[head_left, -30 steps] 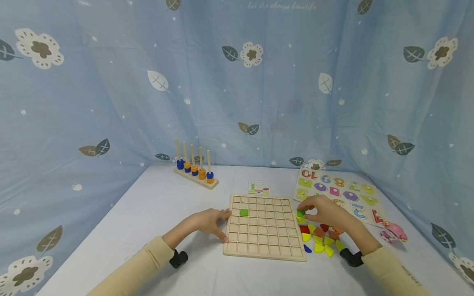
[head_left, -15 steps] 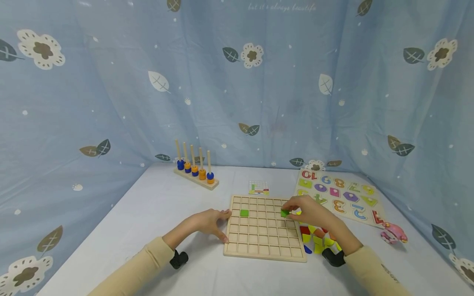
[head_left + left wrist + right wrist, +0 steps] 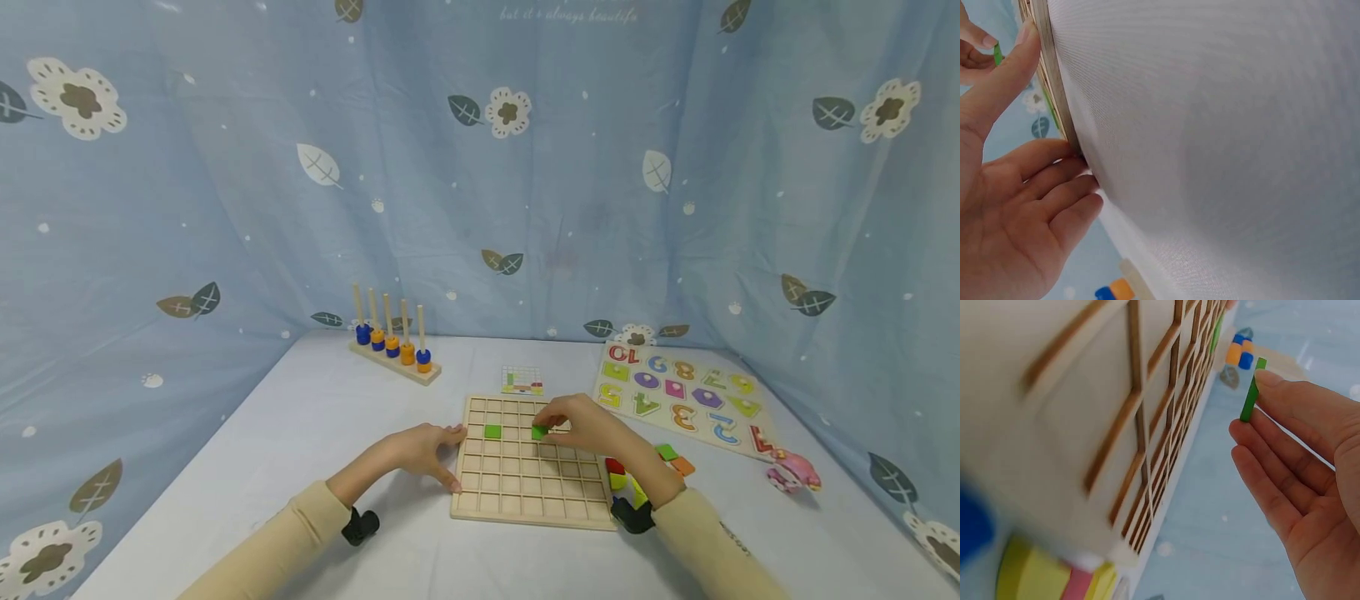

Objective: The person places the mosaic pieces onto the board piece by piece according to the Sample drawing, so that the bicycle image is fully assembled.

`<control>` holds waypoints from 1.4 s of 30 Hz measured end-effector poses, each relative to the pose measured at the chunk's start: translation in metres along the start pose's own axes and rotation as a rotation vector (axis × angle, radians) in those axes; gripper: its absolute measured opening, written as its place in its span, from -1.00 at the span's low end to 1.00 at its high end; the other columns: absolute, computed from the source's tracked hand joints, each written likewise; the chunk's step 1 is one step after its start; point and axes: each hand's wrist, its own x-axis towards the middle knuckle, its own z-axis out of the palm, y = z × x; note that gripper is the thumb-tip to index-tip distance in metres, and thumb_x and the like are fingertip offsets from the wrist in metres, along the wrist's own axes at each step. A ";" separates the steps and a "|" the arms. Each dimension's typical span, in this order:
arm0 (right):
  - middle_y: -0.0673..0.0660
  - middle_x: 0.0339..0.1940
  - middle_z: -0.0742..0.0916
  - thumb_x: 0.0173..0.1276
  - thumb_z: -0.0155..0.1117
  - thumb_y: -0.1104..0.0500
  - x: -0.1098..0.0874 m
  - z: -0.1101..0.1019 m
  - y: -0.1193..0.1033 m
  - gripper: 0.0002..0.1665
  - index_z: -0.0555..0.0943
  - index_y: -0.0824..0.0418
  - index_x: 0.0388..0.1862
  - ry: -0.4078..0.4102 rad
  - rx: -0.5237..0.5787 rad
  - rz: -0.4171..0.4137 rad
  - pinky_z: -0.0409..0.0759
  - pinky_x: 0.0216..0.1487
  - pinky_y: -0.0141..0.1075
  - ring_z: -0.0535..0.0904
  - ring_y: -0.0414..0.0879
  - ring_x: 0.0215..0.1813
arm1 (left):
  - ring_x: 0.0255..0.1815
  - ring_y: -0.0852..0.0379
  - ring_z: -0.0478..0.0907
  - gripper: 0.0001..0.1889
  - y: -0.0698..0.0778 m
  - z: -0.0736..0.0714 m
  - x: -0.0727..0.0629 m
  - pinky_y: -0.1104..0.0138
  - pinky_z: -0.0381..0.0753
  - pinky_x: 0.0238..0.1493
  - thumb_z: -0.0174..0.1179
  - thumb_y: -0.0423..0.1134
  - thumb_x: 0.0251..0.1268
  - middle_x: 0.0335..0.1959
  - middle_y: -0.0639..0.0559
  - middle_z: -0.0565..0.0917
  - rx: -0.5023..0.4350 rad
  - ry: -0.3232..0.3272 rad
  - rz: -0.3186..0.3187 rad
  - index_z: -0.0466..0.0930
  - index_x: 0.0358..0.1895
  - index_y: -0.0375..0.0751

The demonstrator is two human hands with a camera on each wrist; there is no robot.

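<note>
In the head view, a wooden grid board (image 3: 532, 521) lies on the white table. One green square tile (image 3: 492, 432) sits in a cell at its upper left. My right hand (image 3: 592, 427) is over the upper middle of the board and pinches a second green square tile (image 3: 1252, 390) between thumb and fingertips; the right wrist view shows it edge-on, apart from the grid. My left hand (image 3: 423, 450) touches the board's left edge, thumb and fingers spread along it, as the left wrist view also shows.
Loose coloured tiles (image 3: 682, 466) lie right of the board, partly hidden by the right arm. A number puzzle board (image 3: 693, 392) and pink toy (image 3: 795, 471) stand farther right. Behind the grid are a pattern card (image 3: 522, 380) and a peg stand with rings (image 3: 396, 362).
My right hand has carried a green square tile leftward from the loose pile, across the board's right edge, to above its upper middle. My left hand has stayed at the board's left edge.
</note>
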 end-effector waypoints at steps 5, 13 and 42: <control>0.05 -0.17 0.75 0.22 0.42 0.27 0.013 0.009 -0.004 -0.74 0.70 0.24 -0.09 -0.010 0.028 -0.015 0.67 -0.12 -0.18 0.67 -0.13 -0.16 | 0.46 -0.07 0.17 -0.03 -0.002 0.000 0.000 0.09 0.17 0.41 0.50 0.04 -0.10 0.46 -0.11 0.24 0.004 0.001 0.003 0.28 0.41 -0.29; 0.10 -0.22 0.76 0.19 0.41 0.34 0.029 0.019 -0.012 -0.77 0.71 0.29 -0.13 -0.043 0.031 -0.061 0.67 -0.17 -0.23 0.68 -0.07 -0.22 | 0.45 -0.09 0.17 -0.03 -0.003 0.000 0.001 0.08 0.18 0.41 0.51 0.04 -0.10 0.45 -0.11 0.24 0.006 0.001 0.001 0.29 0.41 -0.28; 0.05 -0.34 0.75 0.16 0.47 0.27 0.062 0.040 -0.032 -0.82 0.72 0.24 -0.24 -0.153 -0.018 0.006 0.55 -0.34 -0.49 0.58 -0.28 -0.38 | 0.45 -0.11 0.18 -0.03 -0.003 0.000 0.002 0.07 0.20 0.40 0.50 0.08 -0.10 0.45 -0.11 0.25 0.010 -0.007 -0.015 0.29 0.41 -0.24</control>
